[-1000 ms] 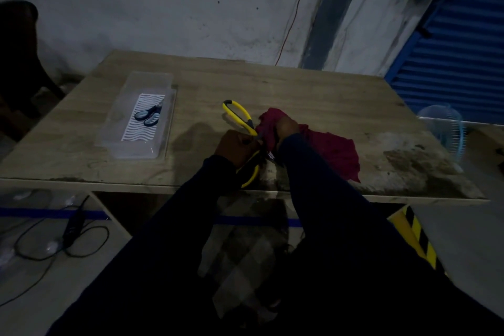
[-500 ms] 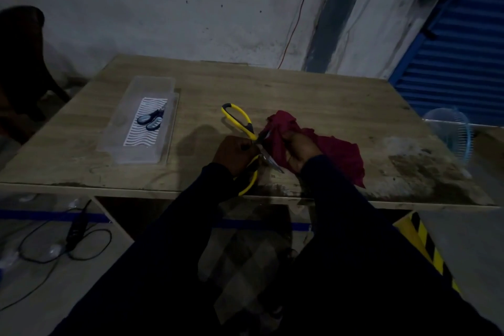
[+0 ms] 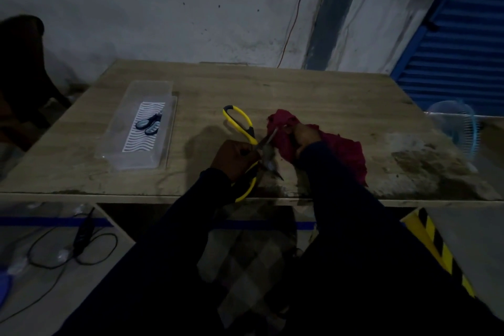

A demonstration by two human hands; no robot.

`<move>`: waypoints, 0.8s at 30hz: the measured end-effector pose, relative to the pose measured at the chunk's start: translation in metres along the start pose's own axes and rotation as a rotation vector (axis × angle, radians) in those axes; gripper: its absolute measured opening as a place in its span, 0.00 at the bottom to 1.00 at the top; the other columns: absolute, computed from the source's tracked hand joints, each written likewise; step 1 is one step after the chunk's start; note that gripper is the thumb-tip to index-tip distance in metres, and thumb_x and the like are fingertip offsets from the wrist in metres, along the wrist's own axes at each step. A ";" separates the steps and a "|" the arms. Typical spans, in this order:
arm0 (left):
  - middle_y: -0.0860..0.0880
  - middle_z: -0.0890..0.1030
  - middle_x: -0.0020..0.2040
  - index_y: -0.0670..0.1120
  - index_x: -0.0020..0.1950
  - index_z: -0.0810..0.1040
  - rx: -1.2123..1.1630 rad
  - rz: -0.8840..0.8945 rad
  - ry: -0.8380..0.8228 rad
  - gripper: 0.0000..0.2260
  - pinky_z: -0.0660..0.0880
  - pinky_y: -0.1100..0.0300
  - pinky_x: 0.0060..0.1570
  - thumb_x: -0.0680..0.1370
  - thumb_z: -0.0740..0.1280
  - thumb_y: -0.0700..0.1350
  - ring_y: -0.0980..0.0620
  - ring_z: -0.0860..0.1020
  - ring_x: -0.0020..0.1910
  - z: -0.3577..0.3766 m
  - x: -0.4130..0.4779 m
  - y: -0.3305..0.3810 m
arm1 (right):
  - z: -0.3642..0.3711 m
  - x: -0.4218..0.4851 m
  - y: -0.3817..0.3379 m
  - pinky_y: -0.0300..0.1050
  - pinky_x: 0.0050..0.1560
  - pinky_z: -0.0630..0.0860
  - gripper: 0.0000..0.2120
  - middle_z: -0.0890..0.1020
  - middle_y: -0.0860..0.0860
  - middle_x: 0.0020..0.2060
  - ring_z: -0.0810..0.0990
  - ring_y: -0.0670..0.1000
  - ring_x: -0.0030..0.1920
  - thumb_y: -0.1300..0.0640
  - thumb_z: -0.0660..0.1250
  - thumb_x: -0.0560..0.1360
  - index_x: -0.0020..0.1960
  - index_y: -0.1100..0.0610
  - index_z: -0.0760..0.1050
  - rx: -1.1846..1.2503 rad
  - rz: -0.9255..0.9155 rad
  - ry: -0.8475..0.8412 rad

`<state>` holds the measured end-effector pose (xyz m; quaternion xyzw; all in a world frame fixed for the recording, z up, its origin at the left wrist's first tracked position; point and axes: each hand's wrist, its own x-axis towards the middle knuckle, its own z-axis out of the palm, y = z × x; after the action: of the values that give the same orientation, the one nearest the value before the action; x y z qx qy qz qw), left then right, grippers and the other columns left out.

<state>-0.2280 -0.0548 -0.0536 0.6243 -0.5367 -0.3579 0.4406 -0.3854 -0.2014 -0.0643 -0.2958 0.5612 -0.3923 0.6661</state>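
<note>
Yellow-handled scissors (image 3: 240, 120) lie spread open near the front edge of the wooden table (image 3: 300, 90). My left hand (image 3: 231, 157) grips them at the lower handle, near the pivot. One blade points up toward a crumpled dark red cloth (image 3: 343, 150), the other blade points down toward the table edge. My right hand (image 3: 304, 135) holds a bunch of the cloth against the upper blade. The scene is dim and the fingers are hard to make out.
A clear plastic tray (image 3: 141, 128) at the left holds a smaller pair of grey-handled scissors (image 3: 148, 124). A pale blue basket (image 3: 458, 128) stands off the table's right end. A black cable and adapter (image 3: 81, 237) lie on the lower surface at left.
My right hand has moved with the cloth from the lower blade up to the upper blade. The left hand has stayed on the scissors.
</note>
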 end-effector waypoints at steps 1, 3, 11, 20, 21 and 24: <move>0.56 0.78 0.22 0.47 0.32 0.83 -0.006 -0.003 0.007 0.14 0.68 0.68 0.29 0.78 0.71 0.44 0.65 0.74 0.23 0.000 0.001 0.001 | -0.007 0.021 0.002 0.54 0.48 0.82 0.21 0.84 0.60 0.53 0.84 0.60 0.52 0.63 0.70 0.70 0.63 0.61 0.77 0.021 -0.007 -0.010; 0.56 0.78 0.22 0.49 0.32 0.83 -0.042 -0.016 0.011 0.14 0.68 0.69 0.27 0.78 0.71 0.44 0.65 0.74 0.23 0.001 0.002 0.002 | -0.016 0.027 0.006 0.54 0.48 0.82 0.23 0.84 0.59 0.53 0.84 0.59 0.52 0.59 0.70 0.70 0.64 0.61 0.77 0.044 -0.012 -0.020; 0.53 0.82 0.27 0.43 0.39 0.86 -0.060 -0.009 0.004 0.10 0.72 0.64 0.30 0.78 0.71 0.43 0.57 0.79 0.27 0.000 0.004 -0.004 | -0.016 -0.041 0.009 0.53 0.72 0.68 0.21 0.74 0.59 0.69 0.75 0.57 0.67 0.58 0.51 0.83 0.74 0.61 0.66 0.233 -0.082 -0.101; 0.45 0.85 0.32 0.47 0.36 0.87 -0.014 -0.009 -0.021 0.10 0.76 0.56 0.36 0.78 0.71 0.44 0.51 0.81 0.31 0.003 0.007 -0.006 | -0.017 -0.041 0.013 0.52 0.59 0.78 0.12 0.82 0.59 0.54 0.81 0.58 0.53 0.68 0.58 0.79 0.56 0.61 0.78 -0.036 -0.251 -0.232; 0.45 0.85 0.31 0.48 0.35 0.86 -0.019 -0.010 -0.036 0.11 0.76 0.56 0.36 0.78 0.71 0.43 0.51 0.81 0.30 0.002 0.007 -0.006 | -0.016 -0.044 0.012 0.49 0.53 0.80 0.12 0.82 0.58 0.51 0.82 0.56 0.49 0.69 0.58 0.79 0.56 0.62 0.78 -0.086 -0.274 -0.242; 0.42 0.84 0.32 0.44 0.37 0.87 -0.075 -0.022 -0.066 0.11 0.77 0.55 0.35 0.78 0.71 0.44 0.48 0.81 0.31 0.001 0.008 -0.007 | -0.012 -0.046 0.011 0.43 0.43 0.83 0.11 0.83 0.57 0.45 0.82 0.54 0.43 0.72 0.61 0.76 0.53 0.64 0.79 -0.124 -0.332 -0.256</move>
<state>-0.2255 -0.0622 -0.0605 0.6011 -0.5303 -0.4030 0.4415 -0.3977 -0.1561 -0.0524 -0.4723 0.4386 -0.4203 0.6387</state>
